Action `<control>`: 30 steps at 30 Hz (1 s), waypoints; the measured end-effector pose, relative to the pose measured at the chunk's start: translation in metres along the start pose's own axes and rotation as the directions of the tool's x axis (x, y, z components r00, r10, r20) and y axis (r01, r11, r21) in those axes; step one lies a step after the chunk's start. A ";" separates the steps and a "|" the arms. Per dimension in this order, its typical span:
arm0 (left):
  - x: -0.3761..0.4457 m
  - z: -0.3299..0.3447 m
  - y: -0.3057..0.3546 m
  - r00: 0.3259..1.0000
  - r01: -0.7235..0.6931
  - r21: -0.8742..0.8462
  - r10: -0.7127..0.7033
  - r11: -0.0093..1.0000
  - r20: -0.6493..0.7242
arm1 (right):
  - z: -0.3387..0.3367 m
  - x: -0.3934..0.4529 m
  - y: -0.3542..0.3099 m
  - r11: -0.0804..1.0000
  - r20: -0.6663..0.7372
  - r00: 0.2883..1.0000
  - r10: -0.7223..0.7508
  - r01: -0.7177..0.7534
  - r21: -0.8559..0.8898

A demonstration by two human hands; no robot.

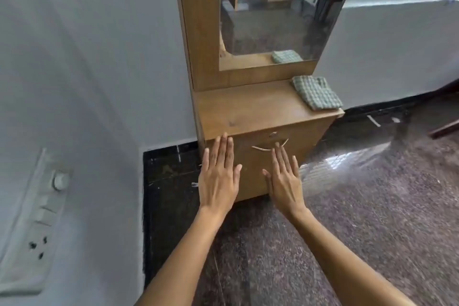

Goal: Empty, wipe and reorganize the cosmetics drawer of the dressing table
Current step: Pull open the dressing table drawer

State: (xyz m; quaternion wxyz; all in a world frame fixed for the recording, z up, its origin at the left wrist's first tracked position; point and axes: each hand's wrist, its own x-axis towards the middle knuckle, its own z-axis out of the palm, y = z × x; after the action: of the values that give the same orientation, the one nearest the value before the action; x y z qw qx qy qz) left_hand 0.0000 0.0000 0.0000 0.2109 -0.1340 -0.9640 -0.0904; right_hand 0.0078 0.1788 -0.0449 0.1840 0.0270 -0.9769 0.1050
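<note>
Hovering spread and empty, right hand (pixel 285 179) lies nearest the drawer handle (pixel 269 147), a crosswise bar just beyond its fingertips; left hand (pixel 218 176) alongside.

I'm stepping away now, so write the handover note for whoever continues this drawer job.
Left hand: open, flat, fingers straight, holding nothing, in front of the cabinet's top left edge.
Right hand: open, empty, fingertips just below the curved metal drawer handle; no grip yet.
Brown wooden drawer front is closed. Folded green checked cloth lies on the wooden tabletop, right rear corner.
Done: nothing visible.
Left: open drawer, empty, wipe, reorganize.
</note>
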 end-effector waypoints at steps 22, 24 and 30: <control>0.007 0.055 -0.021 0.976 -0.041 0.164 0.074 0.986 -0.203 | 0.069 0.016 0.026 0.998 -0.288 0.957 -0.034 0.046 0.034; 0.007 0.053 -0.020 0.977 -0.048 0.182 0.084 0.982 -0.196 | 0.065 0.016 0.030 0.998 -0.249 0.967 -0.058 0.065 0.020; 0.003 0.034 -0.018 0.979 -0.078 0.069 0.089 0.995 -0.181 | 0.048 0.013 0.023 0.999 -0.162 0.986 -0.032 0.036 0.021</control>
State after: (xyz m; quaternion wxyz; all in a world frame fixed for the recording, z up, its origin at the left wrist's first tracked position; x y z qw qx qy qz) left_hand -0.0209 -0.0083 -0.0311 0.3069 -0.1588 -0.9362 -0.0637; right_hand -0.0229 0.1905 -0.0879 0.2639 0.0371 -0.9569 0.1151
